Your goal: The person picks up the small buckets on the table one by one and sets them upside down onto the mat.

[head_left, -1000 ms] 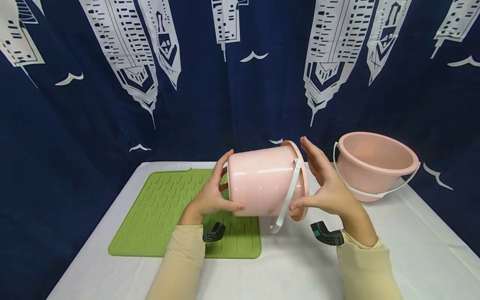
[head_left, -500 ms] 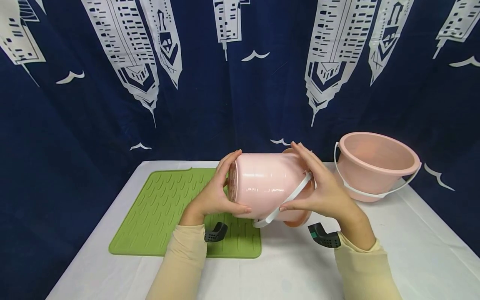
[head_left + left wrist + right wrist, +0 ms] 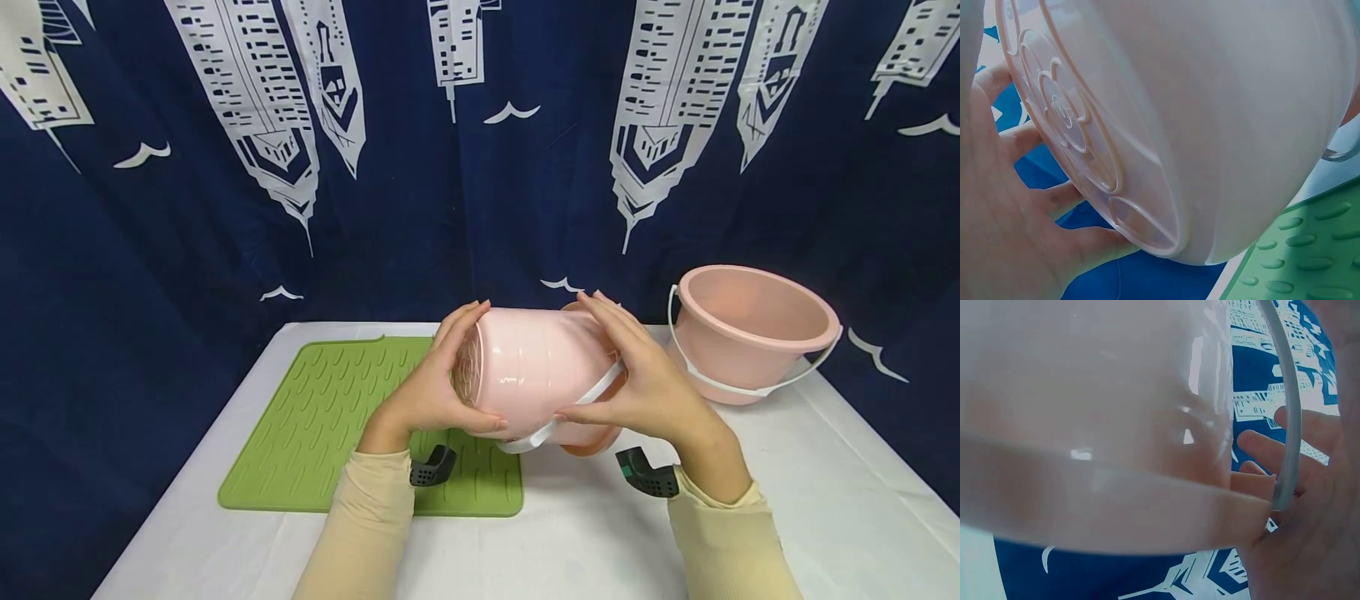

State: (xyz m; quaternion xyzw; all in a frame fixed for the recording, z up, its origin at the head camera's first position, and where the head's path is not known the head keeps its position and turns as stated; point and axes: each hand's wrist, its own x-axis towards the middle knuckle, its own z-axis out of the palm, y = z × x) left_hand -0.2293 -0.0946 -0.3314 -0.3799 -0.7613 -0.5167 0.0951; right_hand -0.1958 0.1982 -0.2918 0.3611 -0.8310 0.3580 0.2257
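A green mat (image 3: 307,442) lies leftmost on the white tabletop (image 3: 570,533). Next, the left hand (image 3: 427,387) grips the base end of a pink bucket (image 3: 536,358), thumb on the near side. The bucket is held on its side between both hands, mouth turned right, its inside hidden from me. The right hand (image 3: 648,383) grips it near the rim, thumb by the handle (image 3: 1293,412). Farther right, the other bucket (image 3: 735,367) stands upright, inner wall showing.
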